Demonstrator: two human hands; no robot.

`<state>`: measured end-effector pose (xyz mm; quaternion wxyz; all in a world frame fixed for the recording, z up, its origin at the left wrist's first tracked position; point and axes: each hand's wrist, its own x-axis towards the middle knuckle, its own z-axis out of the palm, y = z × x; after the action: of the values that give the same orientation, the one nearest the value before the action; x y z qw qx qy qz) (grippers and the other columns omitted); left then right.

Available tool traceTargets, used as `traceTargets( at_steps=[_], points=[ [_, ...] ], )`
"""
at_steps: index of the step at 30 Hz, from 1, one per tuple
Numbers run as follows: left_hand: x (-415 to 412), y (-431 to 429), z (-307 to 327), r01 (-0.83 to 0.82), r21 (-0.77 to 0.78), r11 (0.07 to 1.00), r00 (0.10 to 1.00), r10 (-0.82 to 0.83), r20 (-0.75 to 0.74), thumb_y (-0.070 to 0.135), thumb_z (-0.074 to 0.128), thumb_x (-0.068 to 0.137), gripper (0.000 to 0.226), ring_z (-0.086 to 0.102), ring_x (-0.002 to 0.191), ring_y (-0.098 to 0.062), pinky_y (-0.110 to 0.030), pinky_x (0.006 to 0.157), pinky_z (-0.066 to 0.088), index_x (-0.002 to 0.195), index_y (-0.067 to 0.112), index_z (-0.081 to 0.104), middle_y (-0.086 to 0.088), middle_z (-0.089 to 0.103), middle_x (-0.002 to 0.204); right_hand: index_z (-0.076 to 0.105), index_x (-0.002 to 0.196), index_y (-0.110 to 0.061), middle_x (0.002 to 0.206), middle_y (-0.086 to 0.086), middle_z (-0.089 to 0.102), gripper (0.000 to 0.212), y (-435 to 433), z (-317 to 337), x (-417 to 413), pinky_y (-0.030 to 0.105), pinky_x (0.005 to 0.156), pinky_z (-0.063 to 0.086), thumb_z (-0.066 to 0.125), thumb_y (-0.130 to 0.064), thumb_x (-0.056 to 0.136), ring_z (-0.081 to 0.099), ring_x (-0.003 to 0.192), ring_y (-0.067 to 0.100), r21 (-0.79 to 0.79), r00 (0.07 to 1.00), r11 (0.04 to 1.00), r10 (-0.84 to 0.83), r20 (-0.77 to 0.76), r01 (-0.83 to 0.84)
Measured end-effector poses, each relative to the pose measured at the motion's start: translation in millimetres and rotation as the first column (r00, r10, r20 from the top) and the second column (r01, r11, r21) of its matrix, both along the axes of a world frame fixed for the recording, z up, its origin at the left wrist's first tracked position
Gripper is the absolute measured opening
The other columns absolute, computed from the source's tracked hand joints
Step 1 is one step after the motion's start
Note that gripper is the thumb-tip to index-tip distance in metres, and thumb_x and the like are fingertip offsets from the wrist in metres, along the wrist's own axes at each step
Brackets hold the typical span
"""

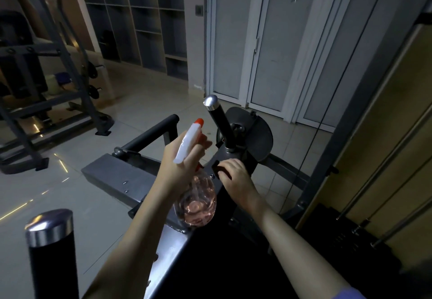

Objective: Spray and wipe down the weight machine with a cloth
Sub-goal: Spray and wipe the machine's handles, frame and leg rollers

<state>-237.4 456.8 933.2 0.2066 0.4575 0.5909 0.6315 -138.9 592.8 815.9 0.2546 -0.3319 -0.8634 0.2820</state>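
Dark cloth [219, 169] pinched in right hand [235, 176] (on weight machine [112, 172]), left hand [183, 160] gripping spray bottle [198, 203].

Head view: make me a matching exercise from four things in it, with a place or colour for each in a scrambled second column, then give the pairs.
Things:
1. spray bottle
2. cloth
3. nozzle tip
4. round metal disc

Place or colour:
A. orange
B. under the right hand, on the machine frame
C. beyond both hands, behind the far capped bar
D. gripped in the left hand

Pairs: 1-D, 2-B, 3-A, 4-C
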Motion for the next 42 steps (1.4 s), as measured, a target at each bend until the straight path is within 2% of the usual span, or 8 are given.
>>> traceTargets(
  at_steps=[5, 9, 12, 15, 19, 29, 37, 42],
  points=[
    [10, -5, -1, -0.041, -0.004, 0.999, 0.999, 0.041, 0.023, 0.034, 0.055, 0.073, 0.034, 0.061, 0.078, -0.033, -0.041, 0.071, 0.048, 0.085, 0.003, 0.060, -0.016, 0.067, 0.085, 0.064, 0.104, -0.011, 0.110, 0.004, 0.060, 0.019, -13, 9, 9, 0.020, 0.087, 0.038, 0.048, -0.015, 0.094, 0.051, 0.107, 0.015, -0.356, 0.982, 0.935, -0.060, -0.181, -0.008],
    [30, -12, -1, -0.043, -0.037, 0.998, 0.998, 0.044, 0.035, 0.027, 0.052, 0.076, 0.041, 0.051, 0.069, -0.024, -0.036, 0.068, 0.042, 0.086, -0.013, 0.050, -0.034, 0.055, 0.082, 0.066, 0.104, -0.014, 0.107, 0.012, 0.067, 0.022, -17, 1, 27, 0.039, 0.089, 0.052, 0.047, -0.021, 0.096, 0.063, 0.101, 0.029, -0.826, 0.812, 0.561, -0.454, -0.368, -0.060],
    [48, -16, -10, -0.018, -0.144, 0.989, 0.999, 0.022, 0.025, 0.032, 0.050, 0.076, 0.037, 0.055, 0.070, -0.024, -0.035, 0.063, 0.041, 0.085, -0.003, 0.054, -0.029, 0.061, 0.084, 0.065, 0.112, -0.021, 0.110, 0.014, 0.066, 0.032, -13, -16, 44, 0.050, 0.086, 0.053, 0.052, -0.040, 0.090, 0.064, 0.099, 0.034, -0.954, 0.723, 0.300, -0.656, -0.218, -0.016],
    [68, -14, -32, 0.023, -0.254, 0.967, 1.000, -0.020, 0.017, 0.032, 0.049, 0.075, 0.033, 0.047, 0.065, -0.019, -0.034, 0.061, 0.035, 0.084, 0.000, 0.051, -0.023, 0.056, 0.073, 0.064, 0.111, -0.017, 0.108, 0.015, 0.066, 0.040, -6, -24, 62, 0.045, 0.077, 0.056, 0.052, -0.048, 0.089, 0.065, 0.094, 0.033, -0.979, 0.675, 0.204, -0.721, -0.158, -0.011],
    [91, -8, -73, 0.007, -0.376, 0.927, 0.999, 0.009, 0.040, 0.036, 0.048, 0.073, 0.037, 0.044, 0.062, -0.016, -0.033, 0.059, 0.034, 0.078, -0.001, 0.047, -0.012, 0.049, 0.068, 0.059, 0.084, -0.008, 0.075, 0.012, 0.062, 0.040, 4, -26, 84, 0.034, 0.058, 0.047, 0.043, -0.042, 0.098, 0.059, 0.069, 0.027, -0.985, 0.637, 0.167, -0.764, -0.099, 0.048],
    [111, -4, -112, -0.052, -0.442, 0.895, 0.990, 0.104, 0.095, 0.023, 0.051, 0.082, 0.021, 0.038, 0.056, -0.016, -0.030, 0.053, 0.030, 0.067, 0.012, 0.043, -0.005, 0.043, 0.063, 0.063, 0.084, -0.010, 0.071, 0.008, 0.062, 0.043, 8, -28, 96, 0.030, 0.056, 0.047, 0.036, -0.040, 0.100, 0.058, 0.062, 0.024, -0.980, 0.644, 0.196, -0.752, -0.139, 0.017],
    [122, -5, -109, -0.101, -0.408, 0.907, 0.988, 0.140, 0.066, 0.019, 0.047, 0.080, 0.020, 0.033, 0.055, -0.017, -0.033, 0.053, 0.027, 0.064, 0.011, 0.038, -0.007, 0.037, 0.060, 0.063, 0.083, -0.010, 0.072, 0.009, 0.060, 0.040, 4, -27, 102, 0.035, 0.066, 0.049, 0.039, -0.038, 0.099, 0.057, 0.063, 0.025, -0.980, 0.672, 0.197, -0.725, -0.151, -0.008],
    [134, -20, -111, -0.145, -0.437, 0.888, 0.982, 0.183, 0.048, 0.048, 0.048, 0.076, 0.036, 0.032, 0.053, -0.017, -0.034, 0.052, 0.028, 0.064, 0.016, 0.036, -0.002, 0.036, 0.058, 0.058, 0.082, -0.009, 0.075, 0.009, 0.059, 0.037, 2, -28, 107, 0.040, 0.082, 0.047, 0.042, -0.038, 0.098, 0.057, 0.070, 0.025, -0.982, 0.679, 0.190, -0.723, -0.125, 0.022]
  ],
)
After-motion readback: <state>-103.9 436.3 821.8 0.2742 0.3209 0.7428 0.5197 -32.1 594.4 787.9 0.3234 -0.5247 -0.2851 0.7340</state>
